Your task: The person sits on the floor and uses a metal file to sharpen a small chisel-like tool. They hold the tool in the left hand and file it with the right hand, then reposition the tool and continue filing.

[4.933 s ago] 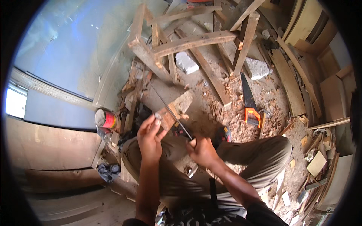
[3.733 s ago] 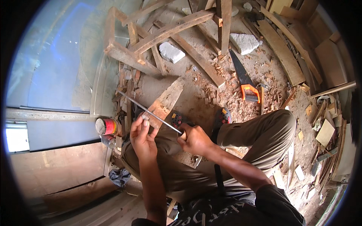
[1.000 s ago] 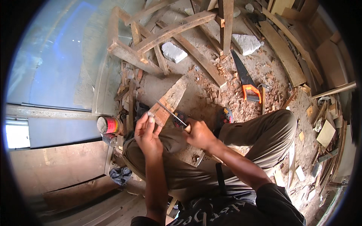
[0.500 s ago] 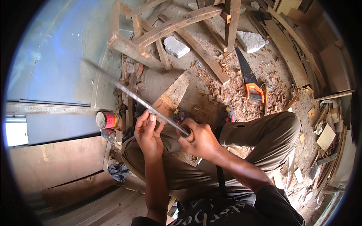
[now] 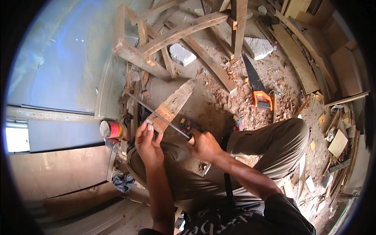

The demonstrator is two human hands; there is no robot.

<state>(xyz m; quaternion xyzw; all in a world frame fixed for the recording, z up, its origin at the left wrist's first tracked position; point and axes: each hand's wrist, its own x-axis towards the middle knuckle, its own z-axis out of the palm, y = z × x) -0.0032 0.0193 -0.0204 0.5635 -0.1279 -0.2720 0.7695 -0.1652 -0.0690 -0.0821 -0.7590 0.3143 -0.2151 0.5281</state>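
My right hand (image 5: pixel 205 145) is closed round the handle of a long, thin metal file (image 5: pixel 156 114), which points up and to the left. The file lies across the near part of a rough, tapering piece of wood (image 5: pixel 175 102). At the near end of that wood, my left hand (image 5: pixel 150 145) pinches its edge between thumb and fingers. The wood's surface is reddish-brown near my hand and paler and weathered toward its far tip. Both hands are above my bent legs.
A handsaw (image 5: pixel 258 87) with an orange handle lies on wood chips to the right. Ahead is a wooden frame (image 5: pixel 184 33) beside white blocks (image 5: pixel 182 55). A can (image 5: pixel 111 129) stands at left; boards (image 5: pixel 295 58) and offcuts line the right.
The file has swung lower and drawn back, its tip now nearer the wood. My left hand and the wood's near end have shifted slightly left.
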